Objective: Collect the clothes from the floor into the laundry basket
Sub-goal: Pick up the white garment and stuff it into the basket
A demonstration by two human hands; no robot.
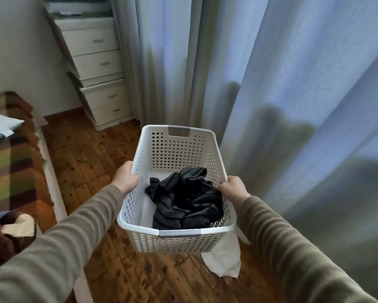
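Observation:
A white perforated laundry basket (pixel 171 149) is held above the wooden floor in the middle of the view. My left hand (pixel 125 177) grips its left rim and my right hand (pixel 233 186) grips its right rim. Inside lies a crumpled dark grey striped garment (pixel 188 200). A white cloth (pixel 224 256) lies on the floor under the basket's near right corner, partly hidden by the basket.
Long pale curtains (pixel 271 84) hang right behind and to the right of the basket. A white chest of drawers (pixel 96 62) stands at the back left. A bed with a striped blanket (pixel 9 171) runs along the left. Wooden floor (pixel 85 154) lies between them.

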